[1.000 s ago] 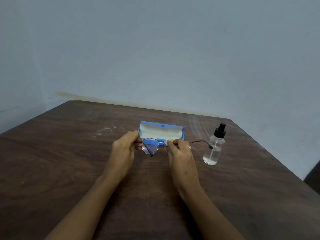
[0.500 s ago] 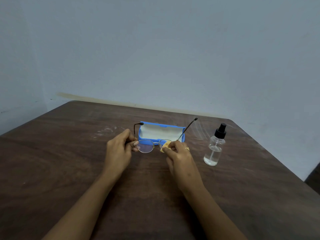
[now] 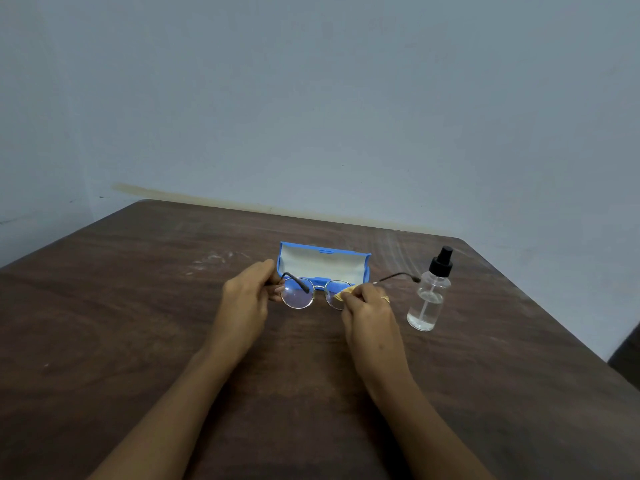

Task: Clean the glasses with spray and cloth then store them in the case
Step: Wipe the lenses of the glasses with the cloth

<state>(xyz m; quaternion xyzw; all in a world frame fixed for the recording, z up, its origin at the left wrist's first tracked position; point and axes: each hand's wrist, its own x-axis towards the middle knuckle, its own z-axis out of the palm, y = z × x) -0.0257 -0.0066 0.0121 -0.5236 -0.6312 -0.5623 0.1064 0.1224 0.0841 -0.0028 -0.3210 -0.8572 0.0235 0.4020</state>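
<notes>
Wooden table point(image 3: 138, 341), glasses point(image 3: 298, 296) lying crosswise, lenses facing viewer

Dim, even light, soft shadows, slight softness overall, wide-angle bending at the edges.

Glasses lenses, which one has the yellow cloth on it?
The right lens, where the right hand pinches the yellow cloth against it. The left lens, next to the left hand holding the glasses, is bare.
</notes>
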